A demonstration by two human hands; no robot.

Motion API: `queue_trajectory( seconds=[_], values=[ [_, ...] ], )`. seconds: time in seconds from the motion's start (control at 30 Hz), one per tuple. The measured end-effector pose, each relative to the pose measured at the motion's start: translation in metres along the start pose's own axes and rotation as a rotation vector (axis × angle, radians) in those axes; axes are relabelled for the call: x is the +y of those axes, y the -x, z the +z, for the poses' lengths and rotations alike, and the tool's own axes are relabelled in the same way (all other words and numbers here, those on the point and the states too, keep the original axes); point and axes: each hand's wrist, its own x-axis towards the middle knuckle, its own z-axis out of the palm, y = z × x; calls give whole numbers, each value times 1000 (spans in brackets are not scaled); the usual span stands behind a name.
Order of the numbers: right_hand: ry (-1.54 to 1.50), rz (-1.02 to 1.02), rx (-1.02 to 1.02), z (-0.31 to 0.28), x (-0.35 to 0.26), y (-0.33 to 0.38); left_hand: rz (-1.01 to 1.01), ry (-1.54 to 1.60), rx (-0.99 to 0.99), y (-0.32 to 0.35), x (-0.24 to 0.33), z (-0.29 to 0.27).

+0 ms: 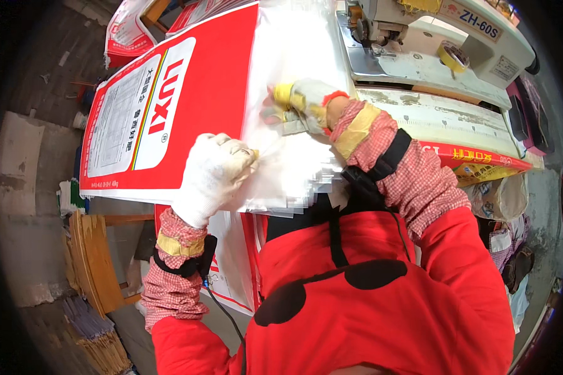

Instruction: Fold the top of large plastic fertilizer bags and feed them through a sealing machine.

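A flat red and white woven sack (222,75) lies on the work surface, with a stack of clear plastic liners (297,169) along its right side. My left hand (216,169), in a white glove, has its fingers curled and pinches plastic where the sack and liners meet. Above the liners is my right hand (303,103), in a grey and yellow glove. Its fingertips are blurred against the shiny plastic, so I cannot tell whether they grip it.
A white sewing machine (431,31) stands at the far right, with a roll of yellow tape (453,56) on it. Nearer lies a worn ruled board (444,119). A wooden stool (94,262) stands at the left, beside bundled material (97,331) on the floor.
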Motion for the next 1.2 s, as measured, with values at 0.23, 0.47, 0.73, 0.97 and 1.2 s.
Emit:
queue_trajectory(
  seconds=[0.23, 0.47, 0.73, 0.97, 1.2],
  values=[
    [664, -357, 73, 23, 1, -34, -827, 845, 164, -44, -24, 25],
    [1553, -281, 279, 7, -29, 2, -800, 1324, 931, 18, -99, -27],
    [1251, -784, -59, 57, 3, -53, -731, 906, 288, 34, -23, -16],
    [592, -502, 645, -49, -33, -151, 149, 771, -791, 97, 33, -13],
    [394, -213, -61, 31, -24, 6, 12, 267, 57, -78, -37, -64]
  ],
)
